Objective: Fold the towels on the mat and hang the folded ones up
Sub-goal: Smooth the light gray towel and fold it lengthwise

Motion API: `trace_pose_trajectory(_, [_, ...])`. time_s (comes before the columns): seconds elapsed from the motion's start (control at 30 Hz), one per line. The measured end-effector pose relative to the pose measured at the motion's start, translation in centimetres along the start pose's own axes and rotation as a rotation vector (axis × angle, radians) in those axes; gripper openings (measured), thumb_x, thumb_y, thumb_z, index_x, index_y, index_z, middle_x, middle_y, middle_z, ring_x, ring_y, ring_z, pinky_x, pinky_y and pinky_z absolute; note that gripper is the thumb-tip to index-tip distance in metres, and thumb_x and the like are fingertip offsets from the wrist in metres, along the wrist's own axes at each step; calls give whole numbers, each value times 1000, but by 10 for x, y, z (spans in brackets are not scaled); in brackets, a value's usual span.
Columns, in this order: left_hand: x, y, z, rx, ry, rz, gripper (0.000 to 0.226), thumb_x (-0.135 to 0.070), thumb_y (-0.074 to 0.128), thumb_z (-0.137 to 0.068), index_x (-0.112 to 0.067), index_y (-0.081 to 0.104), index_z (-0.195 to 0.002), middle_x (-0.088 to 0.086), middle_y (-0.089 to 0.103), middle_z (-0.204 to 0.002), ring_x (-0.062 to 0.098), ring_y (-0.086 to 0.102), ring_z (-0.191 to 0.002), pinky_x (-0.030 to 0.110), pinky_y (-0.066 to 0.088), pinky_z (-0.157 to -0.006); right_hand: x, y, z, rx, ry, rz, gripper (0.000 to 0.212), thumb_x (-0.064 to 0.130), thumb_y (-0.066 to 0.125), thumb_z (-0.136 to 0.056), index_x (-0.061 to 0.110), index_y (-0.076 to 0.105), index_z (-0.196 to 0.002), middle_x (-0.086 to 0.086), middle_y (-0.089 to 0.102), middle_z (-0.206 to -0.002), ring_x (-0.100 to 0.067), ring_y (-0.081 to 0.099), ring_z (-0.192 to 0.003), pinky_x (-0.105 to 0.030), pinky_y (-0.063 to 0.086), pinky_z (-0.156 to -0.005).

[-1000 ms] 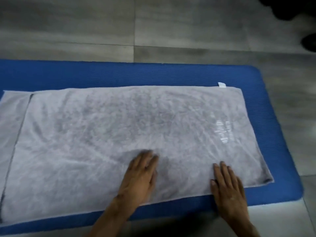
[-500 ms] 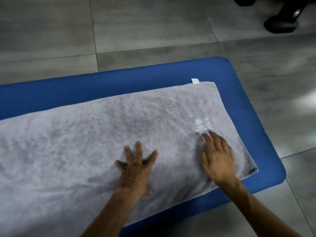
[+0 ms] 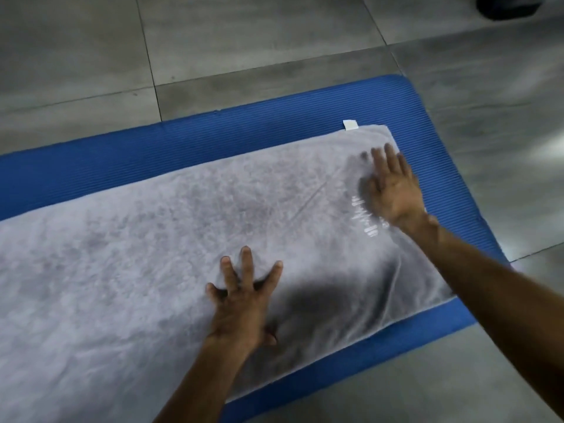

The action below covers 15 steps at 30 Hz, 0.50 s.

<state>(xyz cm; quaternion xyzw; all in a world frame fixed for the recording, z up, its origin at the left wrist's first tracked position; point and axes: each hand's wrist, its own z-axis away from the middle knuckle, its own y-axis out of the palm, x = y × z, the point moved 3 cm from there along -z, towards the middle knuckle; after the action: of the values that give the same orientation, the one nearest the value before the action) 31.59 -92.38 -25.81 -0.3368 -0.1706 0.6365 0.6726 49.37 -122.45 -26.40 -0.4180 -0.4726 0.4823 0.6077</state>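
A large grey towel (image 3: pixel 158 239) lies spread flat on the blue mat (image 3: pixel 213 138), with a small white tag (image 3: pixel 350 124) at its far right corner and white lettering near the right end. My left hand (image 3: pixel 244 303) presses flat on the towel's near middle, fingers spread. My right hand (image 3: pixel 393 190) lies flat on the towel near its far right corner, fingers straight and blurred by motion. The towel's left end runs out of view.
Grey floor tiles (image 3: pixel 244 41) surround the mat. A dark shoe (image 3: pixel 506 6) shows at the top right corner. The mat's right edge (image 3: pixel 451 154) and near edge (image 3: pixel 396 346) are bare blue strips.
My right hand slid away from me along the towel's right end, from the near edge to the far right corner. My left hand stayed pressed near the middle, its fingers spreading. The view shifted left.
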Motion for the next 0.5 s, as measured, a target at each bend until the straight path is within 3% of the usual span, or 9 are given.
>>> trace_pose_trajectory(0.07, [0, 0, 1, -7, 2, 19, 129, -55, 77, -69, -47, -31, -139, 11, -59, -134, 49, -43, -126, 74, 4, -108, -1, 17, 62, 23, -141, -23, 61, 49, 18, -100, 22, 15, -155, -8, 15, -163, -30, 15, -149, -51, 21, -119])
trace_pose_trajectory(0.13, [-1, 0, 2, -4, 5, 37, 129, -53, 77, -70, -47, -31, -139, 10, -59, -133, 48, -45, -125, 73, 2, -108, -19, 34, 130, 55, -152, -48, 60, 46, 24, -102, 22, 14, -156, -6, 16, -163, -26, 16, -150, -49, 23, -119])
trace_pose_trajectory(0.23, [-2, 1, 3, 7, 3, 69, 129, -49, 79, -71, -48, -33, -137, 8, -60, -133, 45, -48, -124, 72, -5, -107, -71, 50, 210, 107, -72, 10, 63, 53, 10, -102, 21, 10, -156, -4, 10, -164, -24, 7, -151, -54, 21, -118])
trace_pose_trajectory(0.33, [-3, 3, 4, -41, 17, 77, 125, -43, 75, -76, -46, -34, -138, 5, -58, -136, 42, -49, -125, 70, -12, -107, -96, 51, 238, 100, 57, 81, 67, 58, 6, -98, 24, 7, -156, -3, 8, -164, -23, 3, -151, -55, 19, -119])
trace_pose_trajectory(0.4, [-12, 10, 10, -95, 73, 55, 110, -33, 66, -83, -38, -24, -146, 3, -49, -145, 38, -44, -131, 66, -11, -110, -82, 41, 235, 86, 132, 61, 69, 58, 13, -95, 26, 7, -156, -4, 11, -163, -25, 7, -150, -53, 15, -120])
trace_pose_trajectory(0.5, [-28, 48, 33, -253, 271, 1, 84, -15, 51, -84, -27, 7, -154, 4, -17, -160, 33, -21, -144, 58, 1, -116, -38, 34, 224, 80, 24, 63, 68, 54, 22, -95, 29, 5, -155, -3, 10, -163, -26, 6, -150, -45, 8, -120])
